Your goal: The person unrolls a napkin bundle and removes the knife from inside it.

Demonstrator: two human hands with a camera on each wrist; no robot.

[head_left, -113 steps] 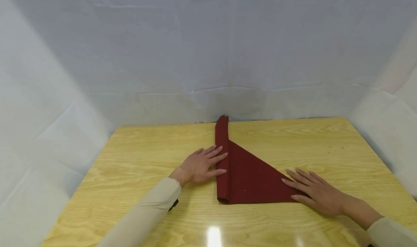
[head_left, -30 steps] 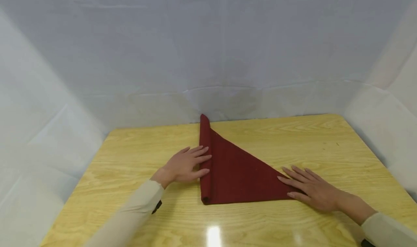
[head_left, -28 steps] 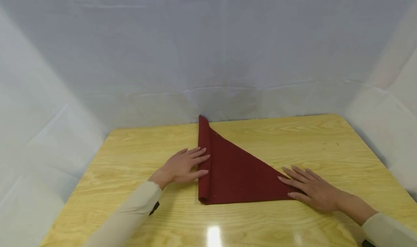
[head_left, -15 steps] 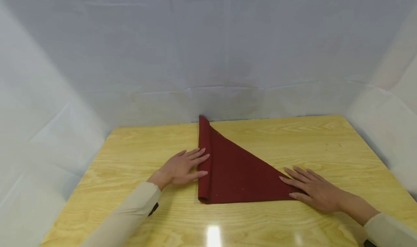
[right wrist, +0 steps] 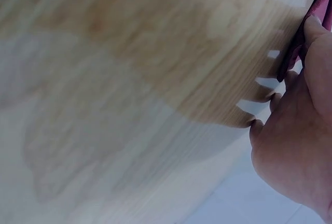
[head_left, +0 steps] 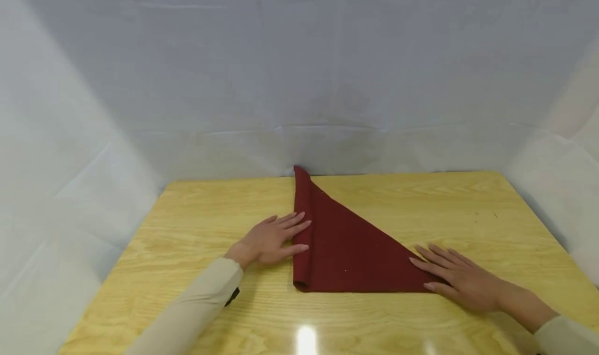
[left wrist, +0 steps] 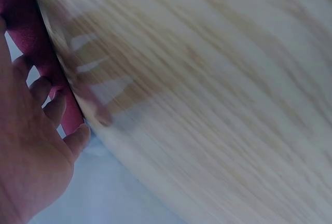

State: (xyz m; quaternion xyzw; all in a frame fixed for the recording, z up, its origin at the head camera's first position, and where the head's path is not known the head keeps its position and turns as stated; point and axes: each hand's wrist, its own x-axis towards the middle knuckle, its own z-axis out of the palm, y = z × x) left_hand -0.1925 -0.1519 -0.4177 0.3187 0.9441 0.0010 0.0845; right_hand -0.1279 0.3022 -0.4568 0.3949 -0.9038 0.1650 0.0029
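Note:
A dark red cloth [head_left: 355, 251] lies on the wooden table, flat in a triangle that narrows to a point at the right. Its left edge is a narrow upright roll [head_left: 302, 264], whose far end reaches the table's back edge. My left hand [head_left: 267, 240] rests its spread, mostly straight fingers on this roll. On the right corner of the cloth, my right hand [head_left: 472, 282] lays its extended fingers and covers the tip. The left wrist view shows the red roll [left wrist: 44, 58] beyond the fingertips. In the right wrist view, the thumb touches the cloth edge [right wrist: 295, 53].
The light wooden table [head_left: 210, 204] has rounded back corners. White sheeting [head_left: 327, 74] hangs behind it and stands at both sides. A bright light reflection [head_left: 307, 339] shows near the front edge.
Since the earliest frame, my left hand and the roll have shifted left, and more flat cloth shows between the hands. In the last second both hands stay nearly still on the cloth.

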